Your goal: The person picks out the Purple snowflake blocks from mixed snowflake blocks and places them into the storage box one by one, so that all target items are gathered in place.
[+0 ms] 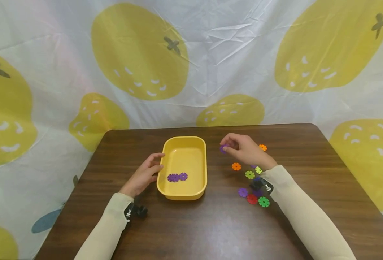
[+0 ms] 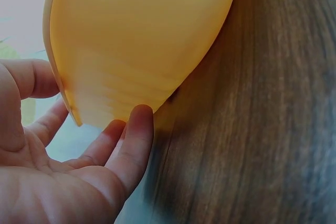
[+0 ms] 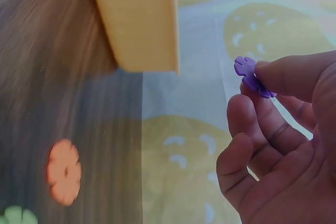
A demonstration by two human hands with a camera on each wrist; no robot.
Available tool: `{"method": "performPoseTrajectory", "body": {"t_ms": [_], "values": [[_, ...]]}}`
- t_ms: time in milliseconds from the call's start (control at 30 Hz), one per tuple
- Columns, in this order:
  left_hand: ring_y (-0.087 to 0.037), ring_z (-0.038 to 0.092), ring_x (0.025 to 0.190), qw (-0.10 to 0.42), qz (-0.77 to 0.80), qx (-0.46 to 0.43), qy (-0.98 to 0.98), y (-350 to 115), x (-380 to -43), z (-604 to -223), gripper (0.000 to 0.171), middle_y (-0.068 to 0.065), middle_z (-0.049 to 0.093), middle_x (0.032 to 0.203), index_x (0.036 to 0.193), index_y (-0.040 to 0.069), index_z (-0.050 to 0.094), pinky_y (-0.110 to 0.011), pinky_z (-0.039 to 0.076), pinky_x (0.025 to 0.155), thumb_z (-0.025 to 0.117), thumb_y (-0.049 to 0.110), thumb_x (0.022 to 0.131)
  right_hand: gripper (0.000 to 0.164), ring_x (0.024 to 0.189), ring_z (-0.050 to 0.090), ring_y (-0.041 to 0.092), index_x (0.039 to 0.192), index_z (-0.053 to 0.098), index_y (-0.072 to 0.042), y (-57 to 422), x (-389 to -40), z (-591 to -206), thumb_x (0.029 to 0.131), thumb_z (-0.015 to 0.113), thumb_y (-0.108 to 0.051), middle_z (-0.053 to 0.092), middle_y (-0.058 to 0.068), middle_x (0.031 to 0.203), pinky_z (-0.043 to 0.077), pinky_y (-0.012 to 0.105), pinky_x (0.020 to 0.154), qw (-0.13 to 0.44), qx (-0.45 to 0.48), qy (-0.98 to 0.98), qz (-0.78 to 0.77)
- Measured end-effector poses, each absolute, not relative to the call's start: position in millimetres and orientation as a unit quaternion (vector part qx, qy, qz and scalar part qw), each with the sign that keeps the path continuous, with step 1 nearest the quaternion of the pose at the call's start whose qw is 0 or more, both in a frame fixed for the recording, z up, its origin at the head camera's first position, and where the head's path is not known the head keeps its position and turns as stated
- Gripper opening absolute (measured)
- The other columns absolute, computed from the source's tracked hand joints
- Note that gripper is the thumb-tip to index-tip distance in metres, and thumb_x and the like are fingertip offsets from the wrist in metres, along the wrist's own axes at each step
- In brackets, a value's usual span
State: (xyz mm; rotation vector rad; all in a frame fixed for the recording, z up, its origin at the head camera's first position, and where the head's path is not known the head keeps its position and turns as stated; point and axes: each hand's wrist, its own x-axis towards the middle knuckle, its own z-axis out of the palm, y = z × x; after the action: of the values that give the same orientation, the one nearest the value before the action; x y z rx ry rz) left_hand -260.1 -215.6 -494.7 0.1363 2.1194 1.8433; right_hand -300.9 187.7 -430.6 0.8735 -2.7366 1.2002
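My right hand point(image 1: 244, 148) pinches a purple snowflake disc point(image 3: 253, 77) between thumb and forefinger, above the table to the right of the yellow plastic bin point(image 1: 185, 197). In the right wrist view its other fingers are loosely bent. On the bin's left side, my left hand point(image 1: 142, 177) touches the rim and outer wall with its fingertips point(image 2: 140, 116). Inside the bin, purple snowflake discs point(image 1: 175, 177) lie in a short row toward the near end.
Loose discs lie on the brown table point(image 1: 191, 231) at right: an orange disc point(image 1: 236, 166), a lime disc point(image 1: 249, 174), a purple disc point(image 1: 242, 192), a red disc point(image 1: 252, 199), a green disc point(image 1: 264, 202) and others partly under the right wrist. A patterned cloth point(image 1: 210, 72) hangs behind.
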Motion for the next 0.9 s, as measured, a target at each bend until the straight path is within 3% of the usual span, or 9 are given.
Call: {"method": "performPoseTrajectory", "body": {"t_ms": [267, 433, 600, 900], "values": [[-0.035, 0.058, 0.131, 0.168, 0.641, 0.049, 0.747, -216.1, -260.8, -494.8, 0.05, -0.024, 0.048, 0.147, 0.16, 0.02, 0.038, -0.044, 0.057, 0.103, 0.051, 0.021, 0.112, 0.009, 0.085, 0.067, 0.019, 0.112, 0.07, -0.023, 165.4, -303.1, -429.1, 0.103, 0.071, -0.025, 0.073, -0.003, 0.097, 0.057, 0.033, 0.074, -0.007, 0.293, -0.859, 0.419], [-0.034, 0.058, 0.13, 0.166, 0.642, 0.05, 0.747, -215.8, -259.8, -493.6, 0.049, -0.023, 0.048, 0.146, 0.159, 0.02, 0.038, -0.043, 0.057, 0.103, 0.051, 0.02, 0.112, 0.01, 0.087, 0.068, 0.018, 0.112, 0.072, -0.018, 149.6, -305.0, -425.0, 0.103, 0.071, -0.021, 0.075, 0.002, 0.099, 0.059, 0.039, 0.079, -0.011, 0.316, -0.846, 0.429], [-0.033, 0.059, 0.128, 0.164, 0.646, 0.048, 0.744, -216.6, -259.8, -492.7, 0.048, -0.023, 0.048, 0.146, 0.158, 0.02, 0.039, -0.042, 0.057, 0.101, 0.05, 0.018, 0.112, 0.007, 0.087, 0.071, 0.016, 0.109, 0.072, -0.018, 133.2, -309.2, -423.5, 0.102, 0.072, -0.018, 0.076, 0.0, 0.098, 0.061, 0.034, 0.079, -0.017, 0.34, -0.836, 0.43], [-0.032, 0.059, 0.128, 0.165, 0.646, 0.046, 0.744, -217.1, -260.6, -494.4, 0.048, -0.023, 0.049, 0.146, 0.158, 0.02, 0.039, -0.042, 0.057, 0.101, 0.05, 0.018, 0.112, 0.006, 0.087, 0.075, 0.025, 0.106, 0.073, -0.015, 111.6, -312.6, -429.1, 0.101, 0.073, -0.014, 0.078, -0.002, 0.094, 0.06, 0.029, 0.077, -0.041, 0.378, -0.818, 0.433]]}}
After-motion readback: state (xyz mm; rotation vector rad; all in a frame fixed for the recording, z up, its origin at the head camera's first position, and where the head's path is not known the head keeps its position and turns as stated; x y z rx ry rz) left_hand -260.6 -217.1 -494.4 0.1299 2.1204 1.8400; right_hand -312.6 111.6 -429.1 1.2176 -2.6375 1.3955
